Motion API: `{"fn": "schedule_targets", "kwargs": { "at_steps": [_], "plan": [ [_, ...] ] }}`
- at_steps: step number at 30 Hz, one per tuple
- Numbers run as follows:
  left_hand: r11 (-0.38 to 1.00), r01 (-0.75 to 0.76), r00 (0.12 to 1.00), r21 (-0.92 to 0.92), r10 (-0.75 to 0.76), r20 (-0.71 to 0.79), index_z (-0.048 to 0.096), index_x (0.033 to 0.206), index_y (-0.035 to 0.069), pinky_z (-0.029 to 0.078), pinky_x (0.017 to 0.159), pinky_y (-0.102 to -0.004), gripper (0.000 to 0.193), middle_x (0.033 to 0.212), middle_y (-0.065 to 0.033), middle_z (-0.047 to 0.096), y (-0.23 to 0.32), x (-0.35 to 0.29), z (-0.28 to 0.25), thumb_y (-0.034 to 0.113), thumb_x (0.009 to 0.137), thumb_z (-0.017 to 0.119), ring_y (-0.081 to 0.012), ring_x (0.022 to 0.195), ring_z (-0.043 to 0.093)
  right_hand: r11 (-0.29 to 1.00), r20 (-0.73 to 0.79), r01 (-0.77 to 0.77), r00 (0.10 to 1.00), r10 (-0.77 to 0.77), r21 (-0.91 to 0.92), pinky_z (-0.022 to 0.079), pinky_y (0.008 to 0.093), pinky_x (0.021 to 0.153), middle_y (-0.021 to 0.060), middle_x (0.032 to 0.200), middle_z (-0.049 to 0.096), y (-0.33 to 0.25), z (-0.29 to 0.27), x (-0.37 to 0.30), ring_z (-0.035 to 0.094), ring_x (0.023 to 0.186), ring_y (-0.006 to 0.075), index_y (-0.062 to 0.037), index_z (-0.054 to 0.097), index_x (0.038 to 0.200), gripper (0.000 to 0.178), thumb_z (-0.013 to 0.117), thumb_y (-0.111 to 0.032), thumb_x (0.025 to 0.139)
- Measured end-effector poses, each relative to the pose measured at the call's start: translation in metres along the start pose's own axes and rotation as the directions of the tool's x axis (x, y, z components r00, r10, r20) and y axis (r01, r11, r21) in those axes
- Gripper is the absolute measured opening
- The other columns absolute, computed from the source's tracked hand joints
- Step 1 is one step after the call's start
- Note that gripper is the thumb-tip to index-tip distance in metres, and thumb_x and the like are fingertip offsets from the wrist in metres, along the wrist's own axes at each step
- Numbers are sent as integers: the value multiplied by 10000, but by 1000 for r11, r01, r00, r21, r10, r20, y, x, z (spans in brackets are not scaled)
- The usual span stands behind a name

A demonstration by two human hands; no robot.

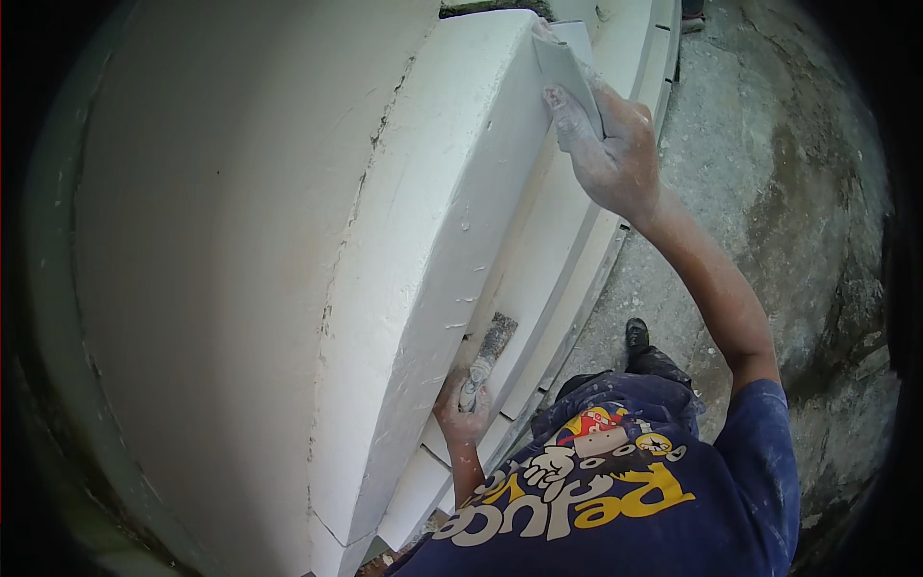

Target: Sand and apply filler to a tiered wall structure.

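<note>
My right hand [620,149], coated in white dust, is closed round a thin, flat grey sheet [569,82]. The sheet lies along the outer edge of a long white moulding [437,221], near its far end; I cannot tell whether it is sandpaper or a blade. Lower down, my left hand [463,413] grips a putty knife [490,351] by its handle, with the stained blade pointing away from me. That hand is beside the lower face of the moulding, partly hidden by it. Small drips and ridges mark the moulding's side face.
On the left rises a smooth pale wall [221,240], with a jagged crack [370,154] where it meets the moulding. Narrower white ledges [567,231] step down on the right. Far below lies a stained concrete floor [731,192]; my dark shoe [636,334] shows there.
</note>
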State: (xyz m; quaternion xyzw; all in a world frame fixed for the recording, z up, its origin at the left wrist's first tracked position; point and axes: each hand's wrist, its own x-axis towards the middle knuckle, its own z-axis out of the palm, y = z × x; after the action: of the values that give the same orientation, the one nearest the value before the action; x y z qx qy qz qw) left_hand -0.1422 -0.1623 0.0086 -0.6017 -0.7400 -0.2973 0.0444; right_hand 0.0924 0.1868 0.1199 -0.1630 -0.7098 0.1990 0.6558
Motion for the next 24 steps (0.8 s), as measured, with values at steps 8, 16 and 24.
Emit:
{"fn": "schedule_targets", "kwargs": {
  "at_steps": [8,16,24],
  "plan": [
    [1000,-14,1000,25,13,4,676,993,-26,565,792,-441,316,977,-227,707,3,2,1,129,731,761,-396,862,705,999,-12,-1,1000,0,-38,549,315,532,44,743,719,2,5,-8,639,519,194,-132,532,1426,612,666,-37,836],
    [1000,9,1000,-3,-9,2,684,1003,-29,563,803,-446,321,988,-234,706,3,4,-1,123,730,760,-406,876,702,969,-109,-248,963,248,7,552,301,592,204,923,733,-9,8,-6,682,582,158,-57,566,1372,396,570,-79,976],
    [1000,-30,999,6,29,13,683,978,-26,560,803,-446,304,980,-231,706,-2,4,0,116,721,759,-400,868,703,853,-168,-502,837,521,145,525,294,735,122,887,684,-48,14,6,652,803,153,71,586,1258,404,542,-259,1030]
  ]
}}
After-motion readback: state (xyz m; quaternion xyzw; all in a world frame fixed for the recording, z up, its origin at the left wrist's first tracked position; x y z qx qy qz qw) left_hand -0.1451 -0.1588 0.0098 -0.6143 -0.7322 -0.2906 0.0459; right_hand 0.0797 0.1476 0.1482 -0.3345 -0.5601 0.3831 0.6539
